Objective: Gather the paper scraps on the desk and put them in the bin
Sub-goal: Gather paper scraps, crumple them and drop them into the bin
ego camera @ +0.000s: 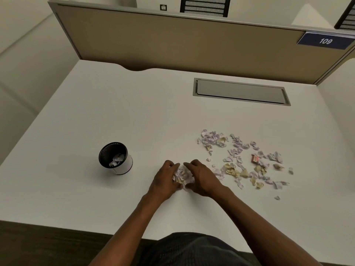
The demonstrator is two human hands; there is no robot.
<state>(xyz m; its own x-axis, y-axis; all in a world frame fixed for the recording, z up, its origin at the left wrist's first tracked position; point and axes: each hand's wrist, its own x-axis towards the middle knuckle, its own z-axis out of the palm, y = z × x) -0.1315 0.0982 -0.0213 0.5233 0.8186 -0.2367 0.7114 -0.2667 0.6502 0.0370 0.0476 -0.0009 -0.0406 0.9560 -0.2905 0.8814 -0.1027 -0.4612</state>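
Inside the bin (pixel 115 158) lie a few paper scraps (pixel 117 159).

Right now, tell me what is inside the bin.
The bin holds crumpled white paper scraps low against its black mesh wall. Its near wall and rim hide the rest of the bottom, so how much lies there cannot be told.

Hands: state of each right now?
Left hand: fingers curled round the scrap pile, cupping it.
Right hand: same, cupping the pile from the other side.
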